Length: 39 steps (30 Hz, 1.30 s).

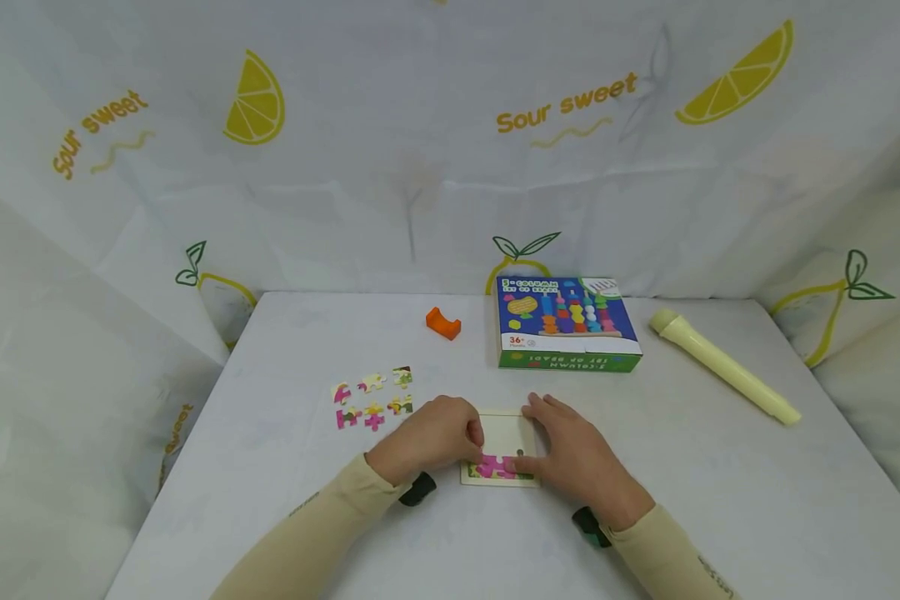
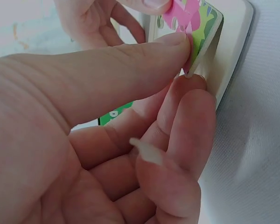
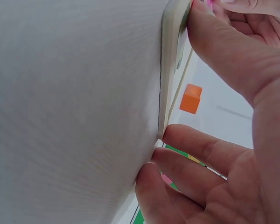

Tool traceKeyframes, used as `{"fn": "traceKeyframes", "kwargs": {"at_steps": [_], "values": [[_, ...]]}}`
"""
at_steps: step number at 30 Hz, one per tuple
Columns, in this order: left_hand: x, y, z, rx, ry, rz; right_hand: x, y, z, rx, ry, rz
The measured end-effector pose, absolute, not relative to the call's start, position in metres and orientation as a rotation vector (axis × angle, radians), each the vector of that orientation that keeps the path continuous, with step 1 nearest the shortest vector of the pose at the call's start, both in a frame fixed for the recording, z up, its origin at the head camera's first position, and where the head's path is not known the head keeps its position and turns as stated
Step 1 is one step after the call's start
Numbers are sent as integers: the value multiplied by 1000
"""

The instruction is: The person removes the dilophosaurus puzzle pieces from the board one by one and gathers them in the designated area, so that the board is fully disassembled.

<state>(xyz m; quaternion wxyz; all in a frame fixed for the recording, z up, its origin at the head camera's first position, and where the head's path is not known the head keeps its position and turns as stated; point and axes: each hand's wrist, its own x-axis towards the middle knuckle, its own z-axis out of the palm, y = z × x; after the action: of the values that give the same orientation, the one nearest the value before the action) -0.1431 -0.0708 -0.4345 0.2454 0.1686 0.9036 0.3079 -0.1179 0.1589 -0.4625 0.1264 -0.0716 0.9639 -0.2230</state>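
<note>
A small pale puzzle tray (image 1: pixel 506 429) lies between the two hands, its lower strip covered by pink and green jigsaw pieces (image 1: pixel 495 468). At its lower left, my left hand (image 1: pixel 438 433) pinches a pink-and-green jigsaw piece (image 2: pixel 201 35) between thumb and index finger; the piece is tilted up from the tray in the left wrist view. My right hand (image 1: pixel 581 454) spreads along the tray's right side. Its thumb (image 3: pixel 224 46) presses on the pieces from above, while its fingertips touch the tray's edge near the upper right corner.
Several loose jigsaw pieces (image 1: pixel 374 417) lie in two rows to the left. Behind are an orange curved block (image 1: pixel 443 323) and a blue-green bead-set box (image 1: pixel 567 325). A pale yellow stick (image 1: pixel 723 367) lies at the right. A printed curtain (image 1: pixel 375 208) hangs behind the table.
</note>
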Motion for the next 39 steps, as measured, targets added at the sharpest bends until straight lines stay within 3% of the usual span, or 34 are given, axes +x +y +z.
{"fn": "traceKeyframes", "kwargs": {"at_steps": [16,31,39], "values": [[-155,-105,-437,614,2312,975,-120,155,-457,-204,2794,-634],[-136,-241,-438,310,2454,1101,-116,165,-457,-213,2753,-689],[-129,-264,-442,234,2524,1088,-118,171,-457,-256,2720,-696]]}}
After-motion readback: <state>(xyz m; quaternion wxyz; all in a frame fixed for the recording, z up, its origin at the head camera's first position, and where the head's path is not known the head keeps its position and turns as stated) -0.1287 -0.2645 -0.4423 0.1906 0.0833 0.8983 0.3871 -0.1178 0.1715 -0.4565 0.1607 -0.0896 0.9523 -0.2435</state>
